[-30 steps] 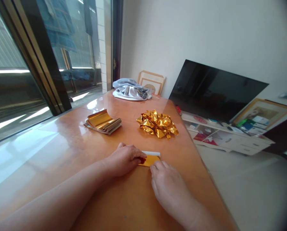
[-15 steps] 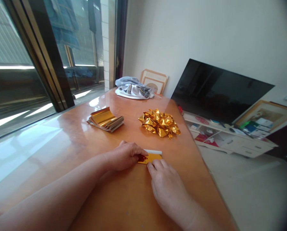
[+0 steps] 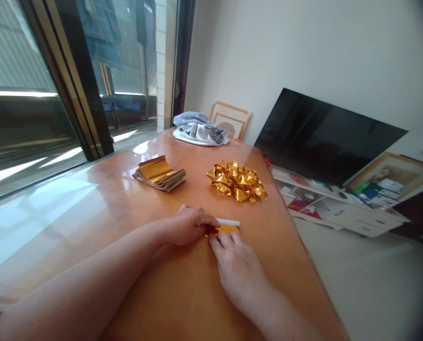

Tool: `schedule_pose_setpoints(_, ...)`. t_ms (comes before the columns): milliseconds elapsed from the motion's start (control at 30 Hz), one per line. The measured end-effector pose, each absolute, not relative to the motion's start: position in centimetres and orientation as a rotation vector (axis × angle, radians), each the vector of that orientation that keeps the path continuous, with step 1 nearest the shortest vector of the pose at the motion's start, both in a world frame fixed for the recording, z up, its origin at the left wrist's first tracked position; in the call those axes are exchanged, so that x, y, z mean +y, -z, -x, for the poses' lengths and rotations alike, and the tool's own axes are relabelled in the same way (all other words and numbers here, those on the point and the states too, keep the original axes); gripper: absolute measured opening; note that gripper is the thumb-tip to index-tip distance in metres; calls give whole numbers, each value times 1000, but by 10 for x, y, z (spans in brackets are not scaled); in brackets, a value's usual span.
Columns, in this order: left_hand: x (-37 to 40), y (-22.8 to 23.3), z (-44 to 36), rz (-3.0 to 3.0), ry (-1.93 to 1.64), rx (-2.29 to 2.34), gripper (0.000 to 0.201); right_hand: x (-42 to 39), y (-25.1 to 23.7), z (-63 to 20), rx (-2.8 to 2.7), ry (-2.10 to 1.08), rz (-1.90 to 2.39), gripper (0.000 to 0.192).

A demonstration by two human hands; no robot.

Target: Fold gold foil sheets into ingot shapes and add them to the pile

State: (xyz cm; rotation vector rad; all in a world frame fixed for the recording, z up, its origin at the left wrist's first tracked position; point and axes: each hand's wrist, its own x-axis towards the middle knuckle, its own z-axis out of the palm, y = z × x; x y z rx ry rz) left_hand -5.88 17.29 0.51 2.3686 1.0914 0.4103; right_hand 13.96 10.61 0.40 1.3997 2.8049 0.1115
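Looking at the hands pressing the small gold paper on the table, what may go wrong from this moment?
Both the left hand and the right hand press the small gold sheet flat on the glossy table. The sheet may slip on that smooth surface, so the crease comes out crooked. Thin foil may also tear or wrinkle under the fingertips. The pile of folded gold pieces lies near the table's right edge; a nudge might push pieces off.

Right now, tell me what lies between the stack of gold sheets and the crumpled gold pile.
Nothing: between the stack of gold sheets and the crumpled gold pile, the head view shows only bare table.
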Motion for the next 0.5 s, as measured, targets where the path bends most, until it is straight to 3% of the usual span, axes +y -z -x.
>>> schedule_pose_setpoints(300,173,-4,59,-2364,-418,1066,39,106,-7,-138,2819,-88,-1399,51)
schedule_pose_setpoints(500,173,-3,59,-2367,-430,1083,31,108,-12,-141,2849,20,-1391,48)
